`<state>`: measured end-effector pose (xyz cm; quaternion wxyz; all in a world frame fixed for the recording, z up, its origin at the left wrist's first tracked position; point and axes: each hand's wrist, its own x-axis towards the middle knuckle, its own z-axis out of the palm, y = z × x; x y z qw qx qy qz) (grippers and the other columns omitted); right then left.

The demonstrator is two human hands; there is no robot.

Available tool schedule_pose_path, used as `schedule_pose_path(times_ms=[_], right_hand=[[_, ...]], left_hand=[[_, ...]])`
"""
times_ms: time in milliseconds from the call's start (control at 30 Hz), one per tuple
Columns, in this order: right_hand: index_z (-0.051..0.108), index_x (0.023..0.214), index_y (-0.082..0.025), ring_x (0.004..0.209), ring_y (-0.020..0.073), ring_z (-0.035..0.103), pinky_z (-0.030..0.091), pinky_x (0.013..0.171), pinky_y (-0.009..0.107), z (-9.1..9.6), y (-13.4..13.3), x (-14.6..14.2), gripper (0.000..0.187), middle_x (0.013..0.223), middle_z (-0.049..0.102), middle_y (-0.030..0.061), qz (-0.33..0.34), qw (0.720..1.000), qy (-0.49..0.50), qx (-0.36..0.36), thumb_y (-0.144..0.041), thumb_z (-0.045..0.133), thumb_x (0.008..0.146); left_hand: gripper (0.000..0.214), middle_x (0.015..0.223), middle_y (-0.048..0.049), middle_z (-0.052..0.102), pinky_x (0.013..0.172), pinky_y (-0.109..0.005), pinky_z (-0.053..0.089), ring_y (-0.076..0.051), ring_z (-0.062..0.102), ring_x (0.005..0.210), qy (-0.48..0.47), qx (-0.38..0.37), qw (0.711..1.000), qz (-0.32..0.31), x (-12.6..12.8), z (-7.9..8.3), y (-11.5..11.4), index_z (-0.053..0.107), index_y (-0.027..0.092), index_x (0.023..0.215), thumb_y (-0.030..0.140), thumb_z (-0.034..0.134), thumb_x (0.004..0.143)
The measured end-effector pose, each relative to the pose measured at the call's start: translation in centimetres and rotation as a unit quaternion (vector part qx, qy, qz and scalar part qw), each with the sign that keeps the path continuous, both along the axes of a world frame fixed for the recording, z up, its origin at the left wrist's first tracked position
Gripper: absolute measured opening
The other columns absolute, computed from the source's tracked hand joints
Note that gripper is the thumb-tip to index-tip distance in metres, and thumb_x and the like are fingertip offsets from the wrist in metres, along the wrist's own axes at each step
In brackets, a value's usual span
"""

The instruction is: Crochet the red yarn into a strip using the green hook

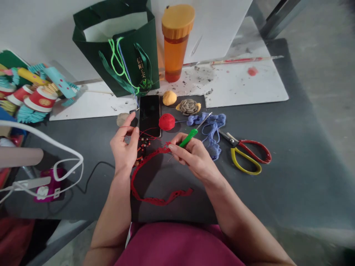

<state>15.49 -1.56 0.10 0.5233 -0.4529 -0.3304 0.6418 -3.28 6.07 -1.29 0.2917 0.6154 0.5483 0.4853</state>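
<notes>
My left hand (124, 144) is raised over the dark table, fingers pinched on a thin red thread (144, 132) that runs toward a red yarn ball (166, 121). My right hand (191, 153) is closed on a green-handled crochet hook (191, 136), its metal tip pointing up and right. A long red crocheted strip (155, 184) hangs between both hands and curls down on the table toward me.
A black phone (149, 115) lies just beyond my hands. Blue yarn (210, 127), a yellow ball (169, 98), a braided coil (189, 106) and red-and-yellow scissors (246, 153) lie right. A green bag (119, 44), orange bottle (176, 40), paper cups (33, 98) and white cables (55, 162) stand behind and left.
</notes>
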Motion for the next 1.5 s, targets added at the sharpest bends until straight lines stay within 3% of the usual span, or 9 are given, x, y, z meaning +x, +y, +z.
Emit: schedule_pose_path(times_ms=[233, 500, 600, 733, 1067, 1167, 1233, 1367, 1500], right_hand=[[0.061, 0.082, -0.021, 0.05, 0.0063, 0.037, 0.027, 0.048, 0.025, 0.1, 0.0, 0.0, 0.042, 0.057, 0.049, -0.009, 0.007, 1.0, 0.004, 0.006, -0.057, 0.083, 0.083], [0.06, 0.082, -0.022, 0.049, 0.0061, 0.036, 0.026, 0.048, 0.025, 0.0, 0.1, 0.0, 0.043, 0.057, 0.049, -0.0093, 0.006, 1.0, 0.007, -0.001, -0.057, 0.084, 0.082], [0.06, 0.082, -0.022, 0.049, 0.0063, 0.036, 0.026, 0.048, 0.025, 0.0, 0.1, 0.1, 0.041, 0.056, 0.049, -0.0094, -0.003, 1.0, 0.0, -0.005, -0.055, 0.084, 0.083], [0.06, 0.083, -0.022, 0.049, 0.0065, 0.035, 0.025, 0.048, 0.026, 0.0, 0.2, 0.1, 0.042, 0.055, 0.048, -0.0097, -0.011, 1.0, 0.0, -0.008, -0.056, 0.083, 0.083], [0.058, 0.082, -0.023, 0.047, 0.0064, 0.035, 0.024, 0.046, 0.025, 0.1, 0.2, 0.0, 0.046, 0.054, 0.049, -0.0098, 0.011, 1.0, 0.027, -0.004, -0.058, 0.087, 0.078], [0.058, 0.082, -0.023, 0.046, 0.0063, 0.034, 0.023, 0.046, 0.025, 0.1, 0.3, 0.2, 0.047, 0.052, 0.048, -0.0101, 0.013, 0.999, 0.03, 0.012, -0.059, 0.087, 0.077], [0.058, 0.082, -0.023, 0.046, 0.0064, 0.034, 0.021, 0.045, 0.025, 0.0, 0.3, 0.2, 0.047, 0.051, 0.048, -0.0101, 0.009, 0.999, 0.031, 0.019, -0.059, 0.087, 0.076], [0.058, 0.082, -0.022, 0.045, 0.0059, 0.034, 0.019, 0.045, 0.024, -0.3, 0.5, 0.1, 0.047, 0.05, 0.049, -0.0103, 0.016, 0.999, 0.045, 0.026, -0.056, 0.09, 0.074], [0.059, 0.08, -0.022, 0.044, 0.0052, 0.032, 0.017, 0.044, 0.023, -0.4, 0.6, -0.1, 0.049, 0.049, 0.049, -0.0113, 0.052, 0.997, 0.057, 0.029, -0.057, 0.092, 0.069]], left_hand=[[0.02, 0.13, -0.0105, 0.081, 0.089, -0.036, 0.061, -0.021, 0.077, 0.096, 0.088, 0.068, 0.991, 0.07, -0.8, -0.2, 0.6, 0.079, 0.019, 0.101, 0.023, 0.061, 0.094], [0.027, 0.095, -0.0075, 0.083, 0.103, -0.047, 0.05, -0.027, 0.076, 0.091, 0.333, 0.034, 0.942, 0.022, -0.7, 0.2, -0.1, 0.082, 0.023, 0.116, 0.03, 0.065, 0.097], [0.022, 0.088, -0.0052, 0.084, 0.103, -0.047, 0.052, -0.026, 0.076, 0.088, 0.276, -0.006, 0.96, -0.039, -1.8, 1.5, -0.2, 0.086, 0.027, 0.086, 0.039, 0.07, 0.095], [0.039, 0.102, -0.0083, 0.086, 0.085, -0.038, 0.061, -0.024, 0.078, 0.086, 0.121, -0.13, 0.97, -0.168, -3.8, 3.5, 0.0, 0.085, 0.024, 0.115, 0.054, 0.066, 0.097], [0.043, 0.102, -0.0092, 0.087, 0.075, -0.037, 0.066, -0.027, 0.081, 0.085, 0.193, -0.261, 0.884, -0.335, -7.1, 7.6, 2.4, 0.087, 0.029, 0.114, 0.06, 0.079, 0.084], [0.053, 0.079, -0.0136, 0.083, 0.069, -0.042, 0.067, -0.028, 0.08, 0.072, 0.047, -0.327, 0.86, -0.389, -8.6, 8.3, 3.3, 0.089, 0.028, 0.105, 0.073, 0.077, 0.079], [0.051, 0.075, -0.0152, 0.082, 0.063, -0.042, 0.066, -0.028, 0.078, 0.066, 0.035, -0.358, 0.849, -0.388, -9.2, 8.4, 3.4, 0.09, 0.026, 0.1, 0.071, 0.077, 0.08], [0.045, 0.087, -0.0143, 0.084, 0.062, -0.04, 0.064, -0.028, 0.079, 0.07, 0.137, -0.325, 0.879, -0.319, -9.8, 7.7, 2.5, 0.088, 0.026, 0.106, 0.06, 0.08, 0.078], [0.025, 0.091, -0.0108, 0.084, 0.074, -0.039, 0.06, -0.028, 0.076, 0.078, 0.316, -0.155, 0.918, -0.184, -9.6, 6.4, 1.1, 0.086, 0.027, 0.079, 0.05, 0.078, 0.076]])
